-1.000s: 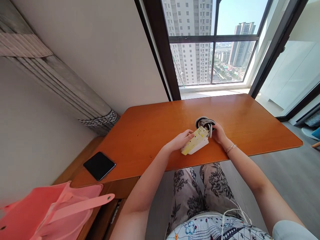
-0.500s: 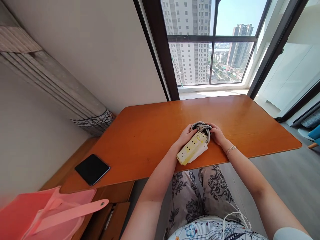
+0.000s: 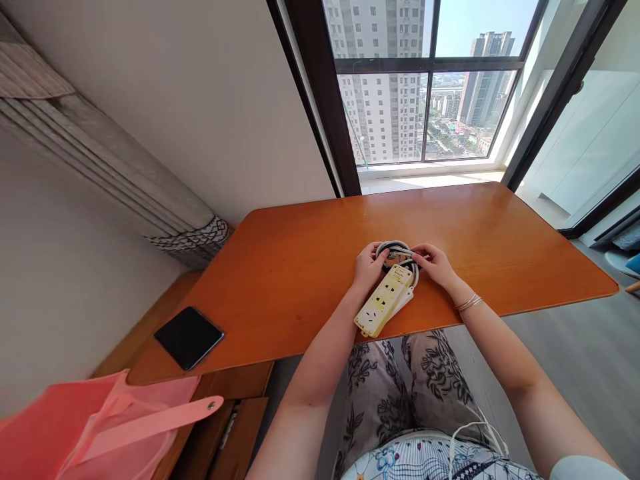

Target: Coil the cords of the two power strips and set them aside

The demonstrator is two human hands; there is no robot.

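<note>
- The counter (image 3: pixel 300 267) is an orange-brown wooden top set under a tall window (image 3: pixel 425 100), with a grey curtain (image 3: pixel 100 173) bunched against the wall to the left.
- A pink bag (image 3: pixel 100 427) with a long strap sits at the lower left, below the counter's edge.
- A dark phone (image 3: pixel 189 337) lies flat near the counter's left corner, well apart from the hands.
- A yellowish power strip (image 3: pixel 383 301) lies slantwise at the near edge of the counter, stacked on a white one that shows beneath it.
- The left hand (image 3: pixel 369 267) has its fingers curled against the left side of the cord.
- The right hand (image 3: pixel 436 265), with a thin bracelet (image 3: pixel 469 303) on its wrist, pinches the cord's right side with its fingertips.
- The cord (image 3: pixel 397 252) is wound in a grey coil at the strip's far end, between the two hands.
</note>
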